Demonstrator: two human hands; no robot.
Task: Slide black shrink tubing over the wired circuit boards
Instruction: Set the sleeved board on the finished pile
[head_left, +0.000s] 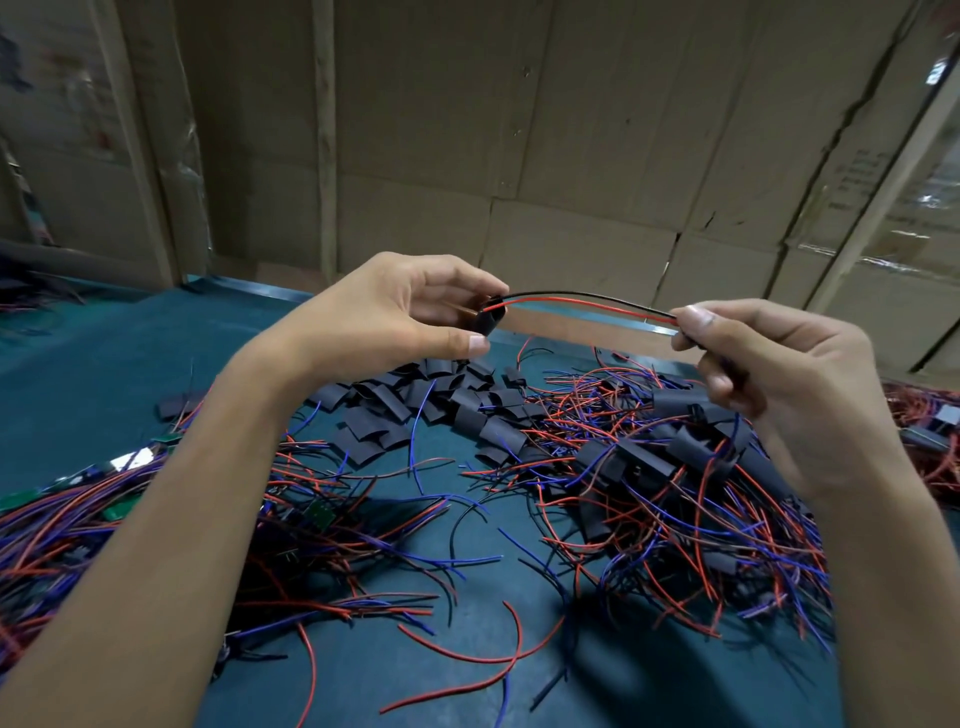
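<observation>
We see a black shrink tube (491, 318) trailing one red wire (582, 305) and one black wire (587, 297), dark charcoal tubing pieces (415, 410) heaped on a teal table mat (104, 374), red, blue and black loose wires (649, 519), small green circuit boards (318, 513), and plain brown cardboard (519, 130) behind.

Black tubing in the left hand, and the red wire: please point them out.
black tubing (491, 318), head view, its open end beside the thumb.
red wire (582, 303), head view, middle of the span between both hands.

head cam | worn, looks forward and down | close over table (104, 374) | single view
</observation>
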